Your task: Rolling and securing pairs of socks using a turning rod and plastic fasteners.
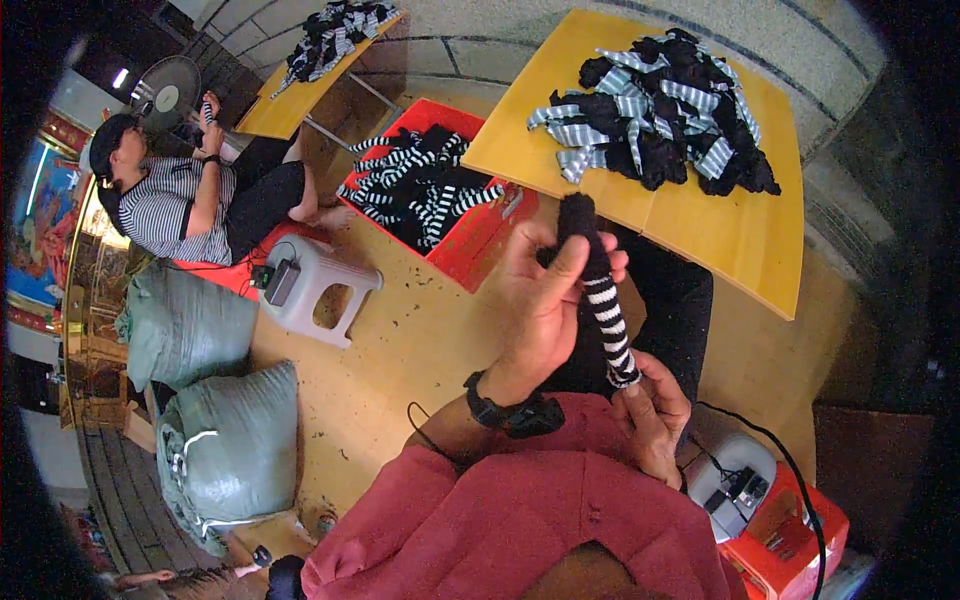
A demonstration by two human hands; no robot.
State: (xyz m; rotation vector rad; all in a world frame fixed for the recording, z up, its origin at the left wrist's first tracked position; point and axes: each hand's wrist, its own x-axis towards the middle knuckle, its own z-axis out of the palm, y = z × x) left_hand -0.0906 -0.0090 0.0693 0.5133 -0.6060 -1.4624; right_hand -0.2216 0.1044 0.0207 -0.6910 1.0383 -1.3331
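Held upright in front of my chest is a narrow knitted sock [606, 318], black at its upper end with black and white stripes below. My left hand [548, 300], with a dark watch on its wrist, wraps round the black part, the thumb pressed against it. Lower down, my right hand [655, 415] pinches the striped end at its rim between thumb and fingers. Just beyond my hands, a pile of black and grey-striped socks [655, 118] lies loosely heaped on the yellow table [745, 245].
A red crate [462, 262] of black and white striped socks stands left of the table. Farther left, a co-worker [180, 200] sits beside a grey stool [325, 290]. Stuffed sacks [235, 440] stand at the left. A black cable [790, 465] hangs at my right.
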